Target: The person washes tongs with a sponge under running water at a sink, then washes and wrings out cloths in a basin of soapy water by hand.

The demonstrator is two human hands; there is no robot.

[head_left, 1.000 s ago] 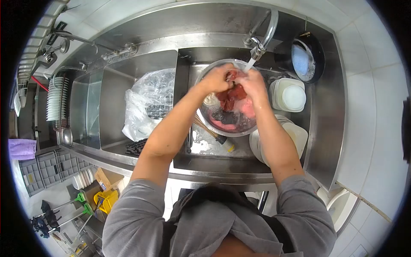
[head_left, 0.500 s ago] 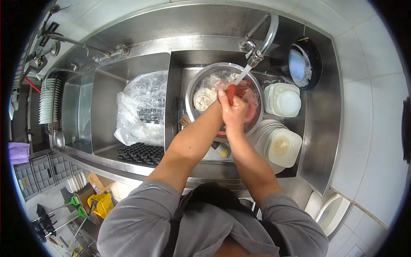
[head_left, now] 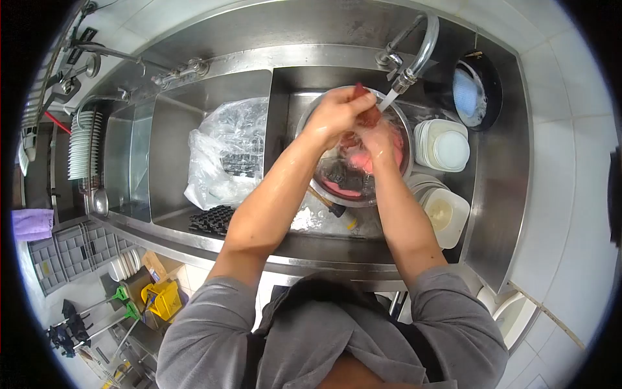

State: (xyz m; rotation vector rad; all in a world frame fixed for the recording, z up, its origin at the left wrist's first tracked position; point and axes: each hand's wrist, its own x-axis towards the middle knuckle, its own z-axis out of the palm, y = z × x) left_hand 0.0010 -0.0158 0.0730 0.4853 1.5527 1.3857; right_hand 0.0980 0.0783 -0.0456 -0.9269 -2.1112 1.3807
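Note:
A round metal bowl point(head_left: 407, 176) stands in the sink under the running tap point(head_left: 405, 79). Over its far side, my left hand point(head_left: 338, 113) is closed on a wet dark red cloth point(head_left: 369, 115), one end sticking up past the fingers. My right hand point(head_left: 380, 140) is just below it, closed at the lower part of the same cloth; spray and motion blur its fingers. Water from the tap falls beside the cloth. Under my hands, a pink cloth point(head_left: 358, 162) and a dark cloth point(head_left: 335, 174) lie in the wet bowl, partly hidden by my arms.
Stacked white dishes point(head_left: 449, 150) and more bowls point(head_left: 447, 217) stand right of the metal bowl. A black pan point(head_left: 490, 97) with a blue cloth leans behind them. Clear plastic sheeting point(head_left: 217, 139) lies in the left basin. A yellow-tipped brush point(head_left: 340, 211) lies near the sink front.
My hands have risen toward the bowl's far rim, and the left has turned over the red cloth. The view has shifted, so the sink appears further right. The white cloth in the bowl is now hidden.

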